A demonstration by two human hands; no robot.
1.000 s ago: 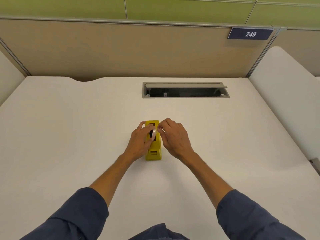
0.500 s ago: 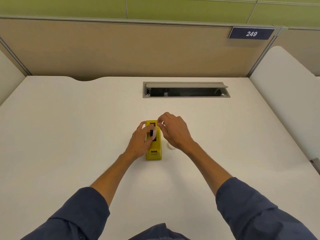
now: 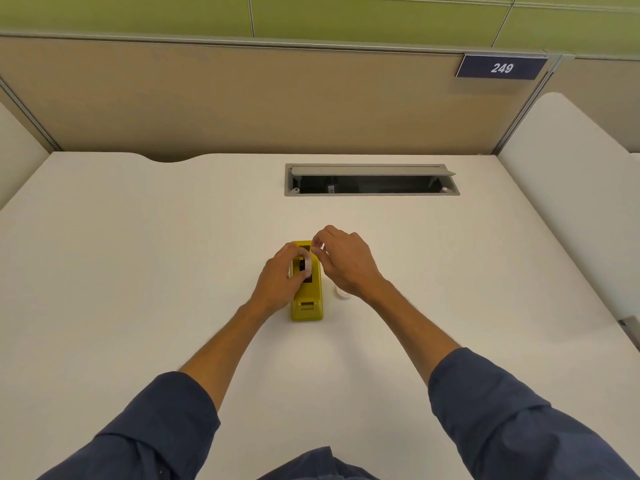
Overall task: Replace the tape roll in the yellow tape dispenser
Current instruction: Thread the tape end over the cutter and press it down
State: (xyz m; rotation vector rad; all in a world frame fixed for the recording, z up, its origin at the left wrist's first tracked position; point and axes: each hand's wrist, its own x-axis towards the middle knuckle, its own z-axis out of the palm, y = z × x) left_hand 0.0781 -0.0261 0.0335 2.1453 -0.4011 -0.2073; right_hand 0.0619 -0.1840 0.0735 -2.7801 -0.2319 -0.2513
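The yellow tape dispenser [image 3: 307, 304] stands on the white desk [image 3: 138, 271], its length running away from me. A clear tape roll [image 3: 307, 263] sits upright in the dispenser's slot. My left hand [image 3: 280, 282] grips this roll from the left side. My right hand [image 3: 346, 265] is just right of the dispenser's far end, its thumb and forefinger pinched on the loose end of the tape [image 3: 316, 249]. A small white roll or core [image 3: 343, 294] lies on the desk right of the dispenser, partly under my right wrist.
A grey cable hatch [image 3: 370, 180] is open in the desk beyond the dispenser. Beige partition panels with a blue "249" sign [image 3: 502, 67] close off the back. White side panels [image 3: 571, 188] stand at left and right.
My right hand has moved away from the roll toward the dispenser's far end, drawing the tape end out. That uncovered the small white roll on the desk. My left hand stays on the roll.
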